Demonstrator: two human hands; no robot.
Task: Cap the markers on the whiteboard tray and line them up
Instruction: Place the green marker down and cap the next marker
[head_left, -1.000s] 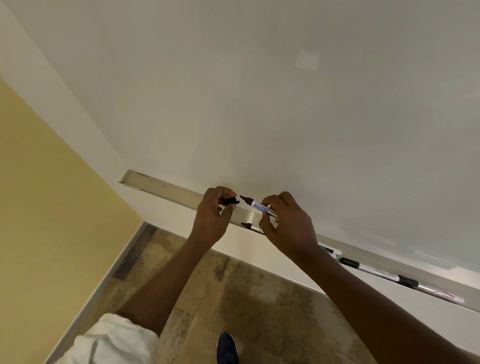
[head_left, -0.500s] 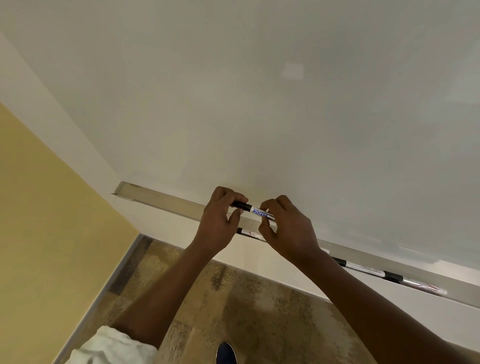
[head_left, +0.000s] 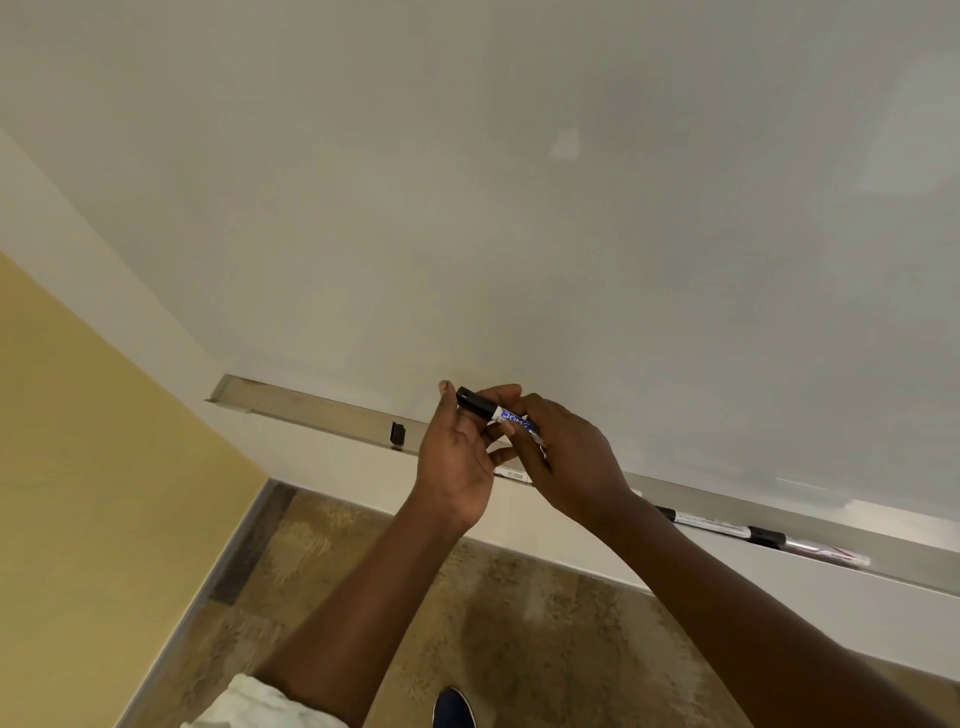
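- The right hand (head_left: 566, 462) held a marker (head_left: 496, 413) above the tray (head_left: 322, 410), its fingers (head_left: 506, 428) pinching the white, blue-printed barrel from below and behind.
- The marker's black cap (head_left: 474, 401) was on, pointing up and to the left, away from the right grip.
- The left hand (head_left: 454, 462) stood just left of the right one, palm turned to the camera, its fingers loosely spread; the thumb tip (head_left: 445, 387) rose beside the capped end, though I cannot tell whether it touched the cap.
- A loose black cap (head_left: 397, 433) lay in the tray, to the left of the left hand and clear of it.
- Under both hands a second marker (head_left: 511, 474) lay in the tray, mostly hidden; only a strip of its white barrel showed.
- To the right of the right grip, past the wrist, a third marker (head_left: 711, 524) lay along the tray, and a fourth (head_left: 826, 552) lay end to end with it farther right, with a black cap at its near end.
- The whiteboard (head_left: 519, 208) rose directly behind the hands.
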